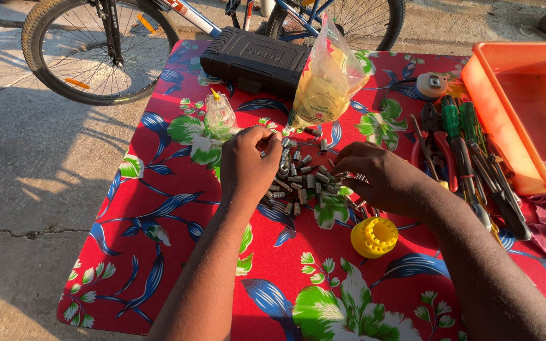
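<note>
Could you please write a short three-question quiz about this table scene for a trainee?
1. True or false: the yellow bit holder lies on the floral tablecloth close to the person's right hand.
2. What lies in a pile between the left hand and the right hand? A) coins B) small metal driver bits C) keys
3. Which container stands at the table's right edge, beside the green-handled screwdrivers?

Key
1. True.
2. B. The left hand's fingertips pinch something small above the pile; the right hand rests on its other side.
3. The orange plastic bin.
</note>
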